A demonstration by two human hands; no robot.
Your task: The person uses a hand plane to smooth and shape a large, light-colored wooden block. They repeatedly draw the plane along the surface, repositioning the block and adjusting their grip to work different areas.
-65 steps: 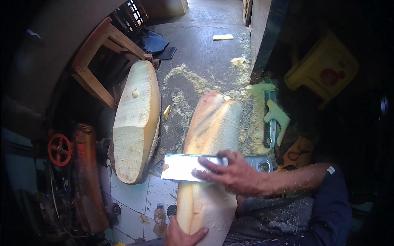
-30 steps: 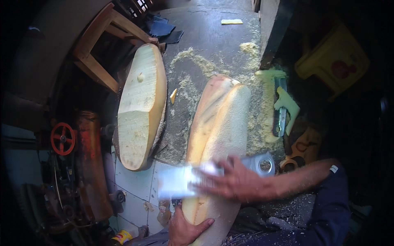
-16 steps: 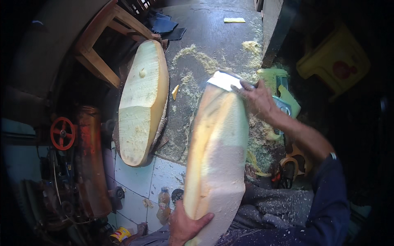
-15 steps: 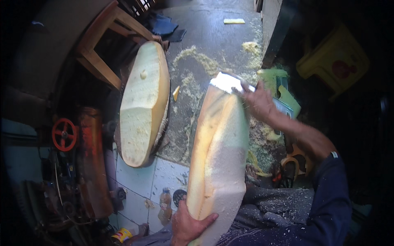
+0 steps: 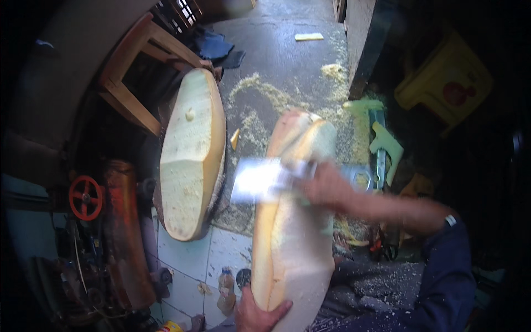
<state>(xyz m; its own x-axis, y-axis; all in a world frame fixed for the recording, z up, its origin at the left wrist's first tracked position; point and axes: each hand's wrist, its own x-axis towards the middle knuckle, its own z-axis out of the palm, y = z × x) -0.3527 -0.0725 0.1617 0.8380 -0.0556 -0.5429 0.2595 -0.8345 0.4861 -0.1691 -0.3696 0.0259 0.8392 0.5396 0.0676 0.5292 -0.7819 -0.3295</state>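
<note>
A long, pale yellow foam seat pad (image 5: pixel 298 249) with a ridged side slants up from my lap. My left hand (image 5: pixel 260 312) grips its near end, the thumb lying over the side. In my right hand (image 5: pixel 326 185), blurred by motion, is a shiny flat metal tool (image 5: pixel 257 180). The tool lies across the upper half of the foam and juts out past its left edge; glare and blur hide its working face. Left of it rests a second foam seat pad (image 5: pixel 191 160), with a small foam lump on its top.
Foam crumbs (image 5: pixel 254 91) are strewn over the dark board (image 5: pixel 276 50). A wooden stool (image 5: pixel 124 83) stands at far left, near a red handwheel (image 5: pixel 86 197). At right are a yellow plastic chair (image 5: pixel 448 83) and green foam scraps (image 5: pixel 387 146). A small bottle (image 5: pixel 225 290) stands on white tiles.
My right hand has drawn the metal tool from the foam's far end down toward me, to its upper half. My left hand keeps its grip. The view has shifted slightly.
</note>
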